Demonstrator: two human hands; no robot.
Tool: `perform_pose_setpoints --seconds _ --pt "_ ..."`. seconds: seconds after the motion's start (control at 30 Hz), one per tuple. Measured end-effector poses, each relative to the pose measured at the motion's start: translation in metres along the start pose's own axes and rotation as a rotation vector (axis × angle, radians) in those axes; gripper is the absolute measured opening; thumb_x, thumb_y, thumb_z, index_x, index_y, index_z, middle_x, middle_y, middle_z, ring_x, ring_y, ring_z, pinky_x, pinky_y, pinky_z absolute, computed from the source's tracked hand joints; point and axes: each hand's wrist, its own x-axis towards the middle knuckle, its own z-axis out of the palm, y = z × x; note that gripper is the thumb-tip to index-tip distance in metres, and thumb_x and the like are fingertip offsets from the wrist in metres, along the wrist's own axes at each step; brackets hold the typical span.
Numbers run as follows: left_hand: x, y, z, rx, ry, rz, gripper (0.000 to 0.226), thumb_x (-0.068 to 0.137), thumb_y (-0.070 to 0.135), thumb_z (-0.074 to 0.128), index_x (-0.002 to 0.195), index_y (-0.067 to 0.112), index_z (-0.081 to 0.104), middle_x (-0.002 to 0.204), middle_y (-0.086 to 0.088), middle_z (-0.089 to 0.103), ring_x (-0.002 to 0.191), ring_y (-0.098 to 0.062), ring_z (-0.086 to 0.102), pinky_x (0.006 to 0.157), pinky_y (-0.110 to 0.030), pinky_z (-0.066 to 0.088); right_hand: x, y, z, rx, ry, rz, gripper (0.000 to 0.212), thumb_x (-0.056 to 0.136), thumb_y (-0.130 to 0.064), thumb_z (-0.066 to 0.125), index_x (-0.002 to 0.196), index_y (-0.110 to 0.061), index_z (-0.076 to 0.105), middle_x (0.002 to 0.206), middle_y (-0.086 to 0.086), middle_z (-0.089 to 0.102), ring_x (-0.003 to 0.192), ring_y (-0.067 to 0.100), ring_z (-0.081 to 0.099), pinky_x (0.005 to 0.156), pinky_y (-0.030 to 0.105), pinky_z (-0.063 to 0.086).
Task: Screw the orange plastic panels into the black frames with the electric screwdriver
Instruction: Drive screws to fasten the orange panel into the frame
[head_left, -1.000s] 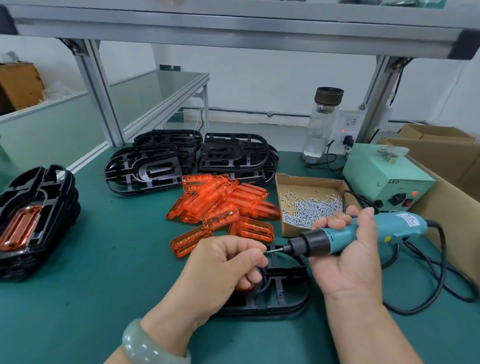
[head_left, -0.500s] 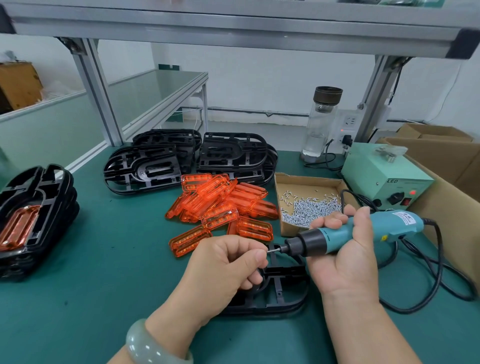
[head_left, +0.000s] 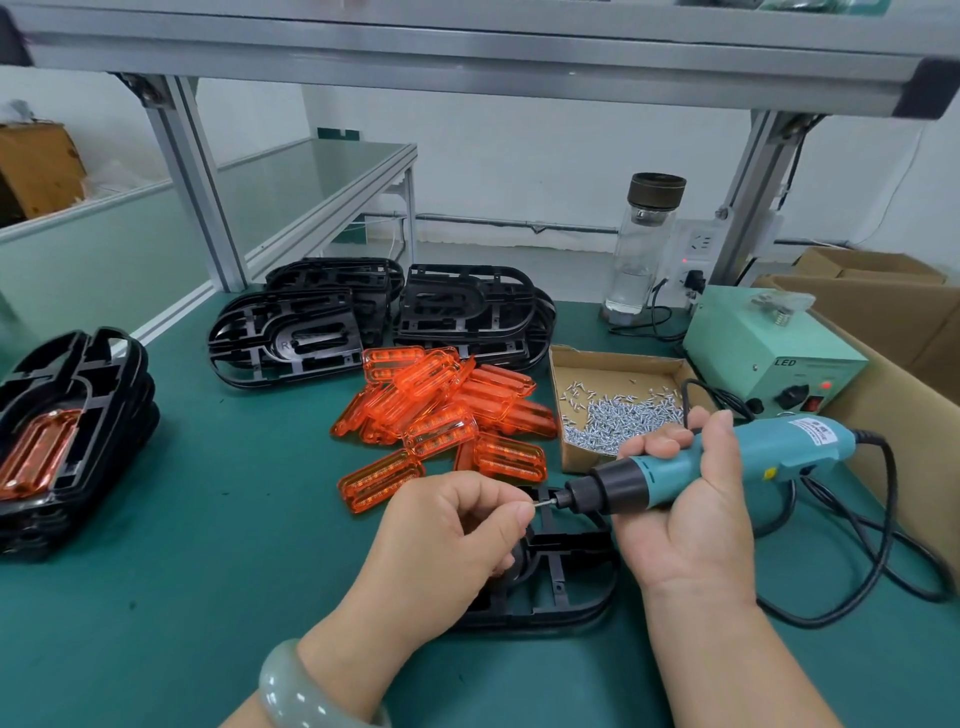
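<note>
The black frame (head_left: 563, 587) being worked on lies flat on the green mat (head_left: 218, 530) at the near edge, partly under both hands. Whether an orange panel already sits in it cannot be told, since the left hand (head_left: 457, 535) covers that spot. That hand's thumb and forefinger pinch together at the bit tip (head_left: 544, 502), probably around a screw too small to make out. The right hand (head_left: 685, 519) is wrapped firmly round the electric screwdriver (head_left: 727, 457), which is held nearly level above the frame.

The risks, as I judge them: the screw may drop off the bit on the swing down, the bit may bite the fingertip if the trigger goes early, and the frame, pinned by neither hand, may skid under the first push.

Just beyond lies the loose pile of orange panels (head_left: 447, 410), and beside it the cardboard tray of screws (head_left: 623, 366). The right side is tight: the black cable (head_left: 885, 525) loops across the mat, and a cardboard box (head_left: 904, 410) walls it in. To the left there is open mat as far as the stack of finished frames (head_left: 72, 415).
</note>
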Motion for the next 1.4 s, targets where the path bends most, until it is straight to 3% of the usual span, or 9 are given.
perform_pose_setpoints --seconds 0.2,0.33,0.5,0.67,0.83,1.03,1.23,1.3,1.4 --pt "-0.002 -0.001 -0.001 0.193 0.022 0.109 0.026 0.085 0.022 0.067 0.066 0.040 0.065 0.061 0.014 0.066 0.052 -0.001 0.061 0.053 -0.011 0.047 -0.001 0.002 -0.001 -0.049 -0.014 -0.025 0.017 0.082 -0.032 0.065 0.083 -0.020 0.053 0.064 -0.009 0.050 0.049 0.003 0.048 0.058 0.019 0.051" --pt "-0.002 -0.002 -0.001 0.267 0.030 0.170 0.019 0.084 0.022 0.067 0.070 0.035 0.067 0.069 0.015 0.066 0.056 -0.003 0.061 0.054 -0.013 0.047 -0.001 0.003 0.000 -0.068 -0.033 -0.039 0.017 0.081 -0.033 0.064 0.082 -0.020 0.053 0.063 -0.009 0.050 0.049 0.004 0.047 0.059 0.019 0.051" --pt "-0.001 -0.003 -0.001 0.229 0.029 0.151 0.016 0.082 0.020 0.070 0.073 0.034 0.069 0.073 0.012 0.067 0.056 -0.001 0.060 0.055 -0.010 0.046 -0.002 0.002 0.000 -0.075 -0.051 -0.041 0.019 0.079 -0.034 0.065 0.085 -0.021 0.052 0.064 -0.010 0.049 0.050 0.003 0.047 0.058 0.019 0.050" --pt "-0.001 -0.002 -0.003 0.177 0.012 0.133 0.026 0.076 0.019 0.076 0.083 0.041 0.067 0.084 0.021 0.067 0.061 0.002 0.059 0.058 -0.009 0.046 -0.001 0.000 -0.001 -0.057 -0.052 -0.045 0.019 0.077 -0.033 0.066 0.085 -0.022 0.053 0.064 -0.009 0.049 0.049 0.003 0.047 0.059 0.019 0.050" --pt "0.000 -0.002 -0.005 0.210 0.038 0.166 0.018 0.079 0.014 0.072 0.070 0.029 0.070 0.071 0.014 0.068 0.054 0.000 0.061 0.052 -0.008 0.043 -0.001 -0.001 -0.001 -0.061 -0.053 -0.058 0.020 0.076 -0.032 0.067 0.085 -0.021 0.053 0.064 -0.010 0.049 0.050 0.003 0.048 0.059 0.019 0.051" --pt "0.001 -0.005 -0.003 0.240 0.031 0.221 0.020 0.079 0.014 0.071 0.069 0.031 0.069 0.074 0.012 0.067 0.059 -0.001 0.059 0.054 -0.008 0.043 -0.002 0.000 -0.001 -0.078 -0.061 -0.062 0.018 0.077 -0.032 0.066 0.084 -0.022 0.053 0.063 -0.010 0.049 0.049 0.003 0.048 0.058 0.020 0.051" --pt "0.012 -0.011 -0.032 0.369 0.039 0.160 0.025 0.076 0.031 0.075 0.092 0.045 0.063 0.091 0.024 0.065 0.091 0.012 0.057 0.077 -0.001 0.039 0.000 -0.005 -0.001 -0.081 -0.033 -0.102 0.016 0.081 -0.031 0.065 0.083 -0.021 0.052 0.063 -0.010 0.049 0.049 0.003 0.046 0.058 0.019 0.050" --pt "0.014 -0.013 -0.047 0.448 -0.078 0.096 0.037 0.069 0.044 0.079 0.098 0.050 0.057 0.106 0.033 0.056 0.102 0.025 0.045 0.082 0.004 0.031 0.002 -0.008 -0.001 -0.073 -0.011 -0.114 0.015 0.085 -0.030 0.064 0.084 -0.021 0.053 0.063 -0.009 0.049 0.049 0.003 0.047 0.058 0.019 0.050" --pt "0.015 -0.016 -0.055 0.563 -0.296 0.067 0.079 0.049 0.063 0.074 0.121 0.049 0.044 0.122 0.045 0.029 0.110 0.037 0.019 0.085 0.011 0.015 0.003 -0.009 -0.001 -0.076 0.003 -0.125 0.014 0.089 -0.029 0.063 0.084 -0.021 0.053 0.062 -0.009 0.049 0.049 0.004 0.047 0.060 0.019 0.051"
